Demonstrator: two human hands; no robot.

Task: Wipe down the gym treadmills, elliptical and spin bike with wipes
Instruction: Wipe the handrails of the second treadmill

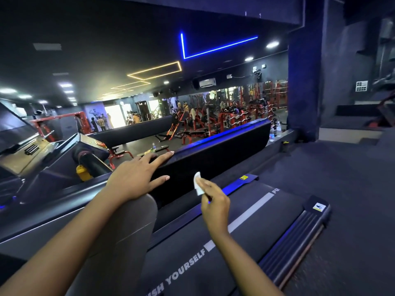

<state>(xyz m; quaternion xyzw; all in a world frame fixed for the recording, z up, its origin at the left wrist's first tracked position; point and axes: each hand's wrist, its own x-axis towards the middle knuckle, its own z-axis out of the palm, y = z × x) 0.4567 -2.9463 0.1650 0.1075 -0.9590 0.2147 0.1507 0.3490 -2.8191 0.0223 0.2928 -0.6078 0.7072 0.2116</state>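
Observation:
A dark treadmill runs across the lower middle, its belt (pixel 252 238) printed "PUSH YOURSELF" with a grey stripe. My right hand (pixel 214 205) hovers above the belt's left side and pinches a small folded white wipe (pixel 197 184). My left hand (pixel 136 178) stretches forward with straight, spread fingers, fingertips touching the top edge of a low black padded wall (pixel 213 154). My bent knee in grey fabric (pixel 128 231) sits under the left forearm.
The treadmill's ribbed right side rail (pixel 299 242) borders grey floor (pixel 342 189). Another treadmill's console (pixel 32 150) and a yellow bottle (pixel 82 171) are at left. Red weight benches and racks (pixel 203 122) fill the gym floor beyond the wall. Water bottles (pixel 274 131) stand by the dark pillar (pixel 303 82).

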